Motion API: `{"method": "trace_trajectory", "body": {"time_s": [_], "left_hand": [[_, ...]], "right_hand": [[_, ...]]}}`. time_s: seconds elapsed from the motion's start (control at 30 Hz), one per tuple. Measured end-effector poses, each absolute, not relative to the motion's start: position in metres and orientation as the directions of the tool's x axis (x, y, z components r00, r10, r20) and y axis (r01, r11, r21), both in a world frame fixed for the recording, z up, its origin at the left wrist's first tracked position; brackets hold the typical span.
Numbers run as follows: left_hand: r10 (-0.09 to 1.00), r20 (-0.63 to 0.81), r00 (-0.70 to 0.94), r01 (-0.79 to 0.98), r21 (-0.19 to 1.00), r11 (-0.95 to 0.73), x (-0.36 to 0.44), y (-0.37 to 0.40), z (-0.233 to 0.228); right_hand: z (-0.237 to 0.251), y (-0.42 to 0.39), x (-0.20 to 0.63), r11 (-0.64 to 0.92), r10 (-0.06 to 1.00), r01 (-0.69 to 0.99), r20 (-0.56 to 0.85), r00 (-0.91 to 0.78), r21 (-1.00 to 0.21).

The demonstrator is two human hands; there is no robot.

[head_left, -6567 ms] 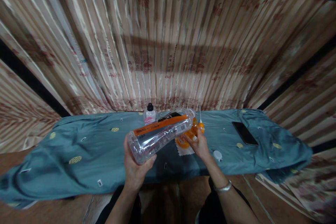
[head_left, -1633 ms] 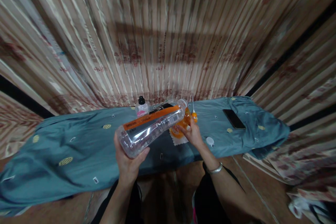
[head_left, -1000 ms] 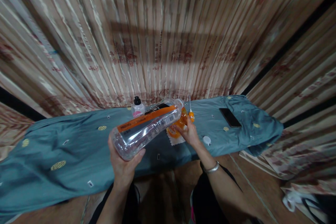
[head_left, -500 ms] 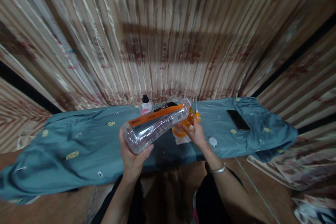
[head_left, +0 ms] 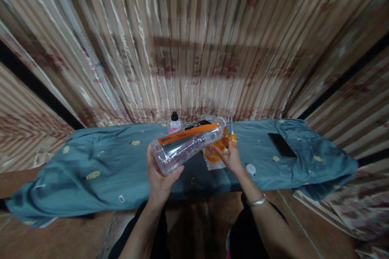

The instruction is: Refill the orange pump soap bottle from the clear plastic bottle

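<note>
A striped curtain [head_left: 194, 44] is seen behind a surface draped in teal cloth [head_left: 100, 166]. A large clear bottle [head_left: 188, 145], seemingly empty and uncapped, is gripped at its base by the left hand [head_left: 161, 180] and tilted toward an orange container [head_left: 216, 148], which is held by the right hand [head_left: 232, 158]. A small black-capped bottle [head_left: 174, 123], a phone [head_left: 282, 145] and a white cap [head_left: 251, 168] lie nearby.

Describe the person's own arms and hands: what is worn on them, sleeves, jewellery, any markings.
Both forearms are bare, with no sleeve in view. The left hand wears no ring, watch or glove that shows. The right hand is also ungloved; at its wrist sits a silver metal bangle, a plain, smooth band. The fingernails on the right hand look light-coloured. No tattoos or other markings can be made out.
</note>
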State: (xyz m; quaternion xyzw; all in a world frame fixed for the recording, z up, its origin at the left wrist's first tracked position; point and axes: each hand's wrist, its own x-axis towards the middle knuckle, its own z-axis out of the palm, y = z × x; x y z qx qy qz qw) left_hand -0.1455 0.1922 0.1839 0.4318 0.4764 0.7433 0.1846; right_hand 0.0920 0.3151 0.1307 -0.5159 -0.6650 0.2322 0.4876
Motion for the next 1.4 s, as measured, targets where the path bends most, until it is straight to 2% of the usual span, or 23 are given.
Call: {"method": "trace_trajectory", "body": {"time_s": [0.47,0.9,1.4], "left_hand": [[0.686,0.489,-0.538,0.127,0.852,-0.508,-0.143,0.196,0.181],[0.664,0.517,-0.540,0.151,0.836,-0.528,-0.143,0.198,0.176],[0.716,0.444,-0.539,0.098,0.877,-0.470,-0.145,0.193,0.181]], "right_hand": [[0.128,0.319,0.091,0.396,0.895,0.432,0.446,0.016,-0.810],[0.128,0.318,0.093,0.366,0.905,0.458,0.425,0.028,-0.810],[0.126,0.320,0.092,0.361,0.910,0.442,0.414,0.025,-0.821]]}}
